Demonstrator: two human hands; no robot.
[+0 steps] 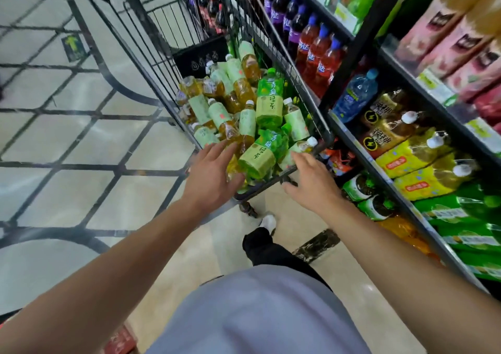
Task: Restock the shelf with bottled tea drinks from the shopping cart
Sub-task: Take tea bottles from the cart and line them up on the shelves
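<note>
Closest to me is my own grey shirt front (260, 313), and past it both bare forearms reach out toward the black wire shopping cart (322, 136) heaped with bottled tea drinks. My left hand (214, 172) is spread wide with straight fingers, its tips at the near edge of the heap beside a big green-labelled plastic bottle of green tea (261, 154) lying on its side; it holds nothing. My right hand (309, 182) is also relaxed and empty, fingers loosely extended at the cart's near rim, next to a small pale-labelled bottle with a white cap (301, 147).

The bottles are piled loose and crossways (no order to them at all), so I judge that pulling the big green one could start the smaller amber tea bottles (238, 87) sliding, and one near the rim could roll out onto the pale tiled floor (81, 125). A one-handed grab on that fat, smooth bottle may slip. The black metal shelf (385, 188) on my right is packed tight with yellow and green packs, so pushing a bottle in carelessly might knock a neighbour off. The cart could also roll if I lean on its rim.
</note>
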